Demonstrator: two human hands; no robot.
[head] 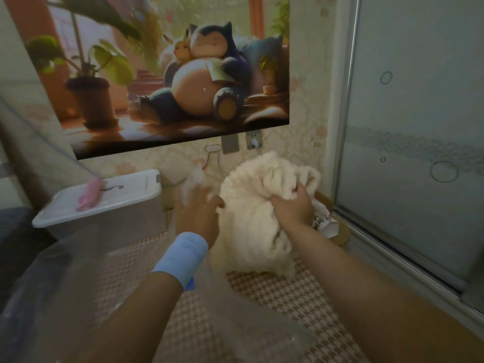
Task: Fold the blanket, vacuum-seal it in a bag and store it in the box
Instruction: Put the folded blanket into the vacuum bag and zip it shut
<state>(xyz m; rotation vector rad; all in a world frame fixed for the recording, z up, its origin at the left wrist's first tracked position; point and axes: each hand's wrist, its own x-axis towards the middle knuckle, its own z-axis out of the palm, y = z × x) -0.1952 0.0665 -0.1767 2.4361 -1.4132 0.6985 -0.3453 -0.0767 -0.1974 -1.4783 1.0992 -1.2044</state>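
A fluffy cream blanket [251,205] is bunched up and lifted above a houndstooth-patterned surface [288,297]. My right hand [290,205] grips a fold of it near the top right. My left hand [199,208], with a blue band on the wrist, is blurred beside the blanket's left edge, where it meets a thin clear plastic bag [193,179]; its grip cannot be made out. More clear plastic [78,271] spreads over the lower left. A white-lidded clear storage box [104,205] stands to the left.
A pink object [89,195] lies on the box lid. A white paper with printing [322,224] and a brown round thing sit behind my right hand. A frosted glass door [419,153] closes off the right side. A cartoon poster hangs on the wall.
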